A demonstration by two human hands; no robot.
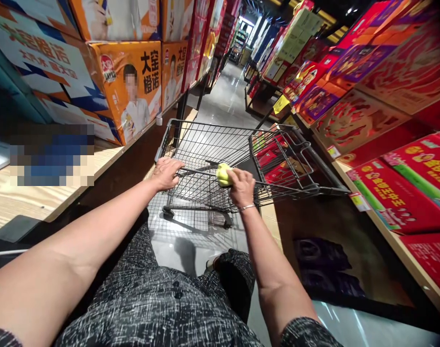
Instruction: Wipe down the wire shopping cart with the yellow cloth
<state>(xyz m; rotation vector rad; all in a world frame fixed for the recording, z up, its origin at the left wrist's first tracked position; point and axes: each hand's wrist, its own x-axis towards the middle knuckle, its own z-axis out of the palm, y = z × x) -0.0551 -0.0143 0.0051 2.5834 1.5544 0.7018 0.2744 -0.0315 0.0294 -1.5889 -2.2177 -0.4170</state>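
A grey wire shopping cart [201, 144] stands sideways in front of me, its wheels on the shiny floor. My left hand [167, 172] is closed over the near top rail at the cart's left corner. Farther right along that rail, my right hand [242, 186] has its fingers closed around a crumpled, pale yellow-green cloth [224, 174]. The cloth touches or sits just above the rail; I cannot tell which. Some of the cloth is hidden under the fingers. Through the wire at the cart's right end, red packages [274, 154] show.
Orange and white drink cartons [133, 91] are stacked on a wooden shelf [61, 193] at left. Red gift boxes [393, 193] fill the right shelf, with price tags [359, 201] along its edge. Beyond the cart, an aisle [227, 91] runs between displays.
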